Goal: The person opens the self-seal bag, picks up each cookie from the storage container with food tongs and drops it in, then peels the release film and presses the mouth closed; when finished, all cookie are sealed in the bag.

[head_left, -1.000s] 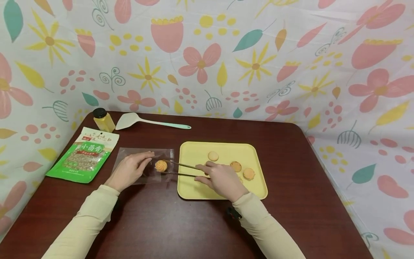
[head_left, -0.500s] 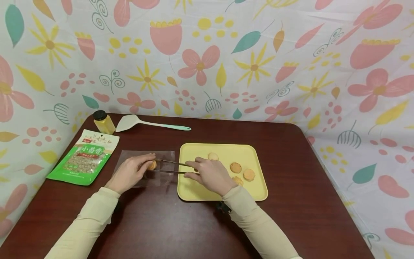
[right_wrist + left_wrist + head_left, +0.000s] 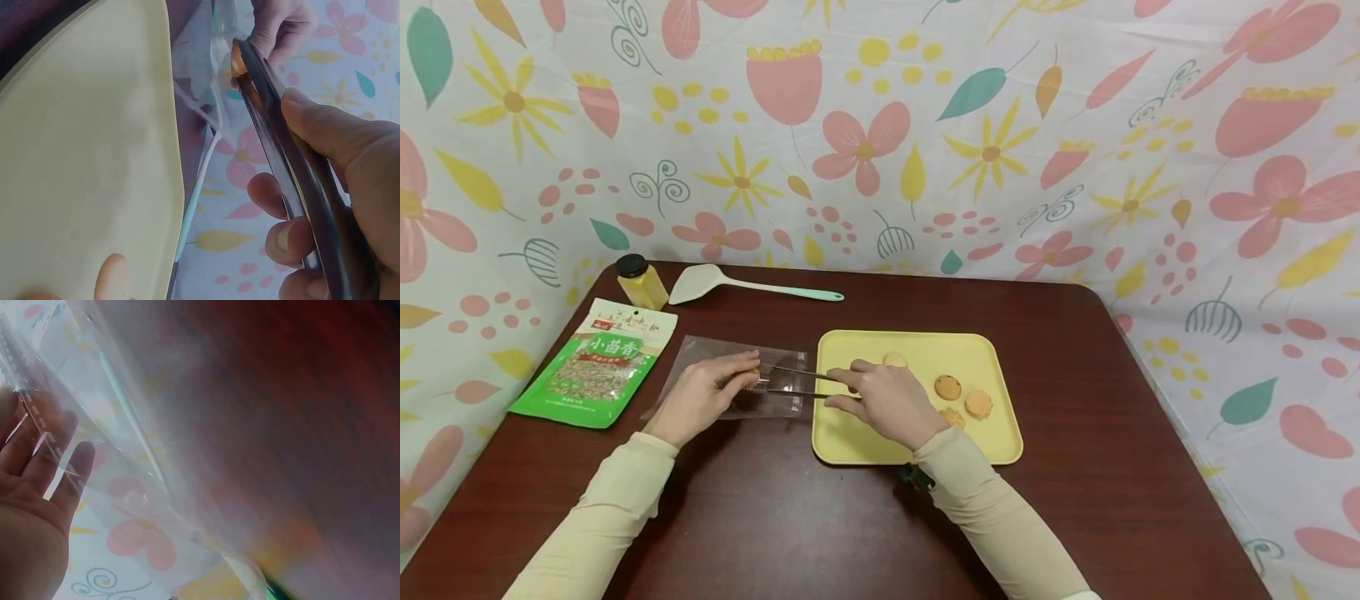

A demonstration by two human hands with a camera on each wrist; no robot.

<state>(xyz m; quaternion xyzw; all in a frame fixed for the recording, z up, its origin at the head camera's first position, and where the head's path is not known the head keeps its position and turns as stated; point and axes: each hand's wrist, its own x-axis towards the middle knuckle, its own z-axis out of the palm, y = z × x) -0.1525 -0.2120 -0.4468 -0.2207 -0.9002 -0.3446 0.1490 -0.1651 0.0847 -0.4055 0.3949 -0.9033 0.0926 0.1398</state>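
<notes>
My right hand (image 3: 887,404) grips metal tongs (image 3: 272,100) whose tips hold a cookie (image 3: 237,59). In the head view the tongs reach left over a clear zip bag (image 3: 786,407), and the cookie is mostly hidden by my left hand (image 3: 703,396). That left hand holds the bag, with thumb and fingertips right by the tong tips. The left wrist view shows the fingers (image 3: 53,459) through the bag's see-through film (image 3: 134,462). To the right, several cookies lie on the yellow tray (image 3: 850,437), among them a round brown one (image 3: 947,387).
On the left side of the dark table (image 3: 760,517) lies a green and white packet of seeds (image 3: 587,375). Behind it stands a yellow jar (image 3: 643,287) with a black lid. A white spatula (image 3: 700,282) with a mint handle lies along the back, before a flowered cloth (image 3: 865,217).
My right hand has moved left with the tongs, bringing the swirled cookie from the bag's right part to my left fingers, where it is now mostly hidden. The bag has shifted slightly.
</notes>
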